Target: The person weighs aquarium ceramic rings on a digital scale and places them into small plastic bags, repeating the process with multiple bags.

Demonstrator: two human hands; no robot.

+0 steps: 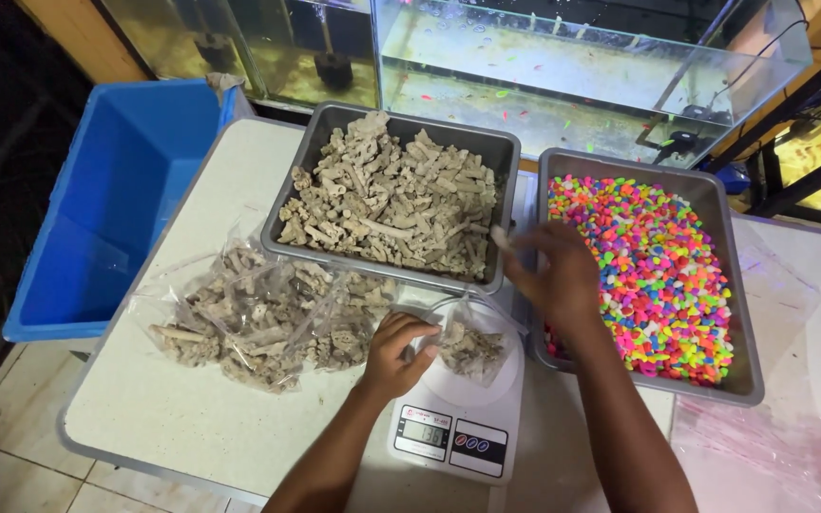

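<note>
My left hand (398,349) grips the edge of a clear plastic bag (472,350) partly filled with beige coral rubble, resting on a white kitchen scale (458,432). My right hand (553,275) hovers over the gap between the two trays, fingers pinched on a small pale piece of rubble (500,237). Behind the scale stands a grey metal tray of beige coral rubble (394,195). To the right is a grey metal tray of multicoloured gravel (653,271).
Several filled clear bags of rubble (258,318) lie on the white table (211,190) at left. A blue plastic bin (111,204) stands left of the table. Glass aquariums (563,66) run along the back. Empty clear bags (772,437) lie at right.
</note>
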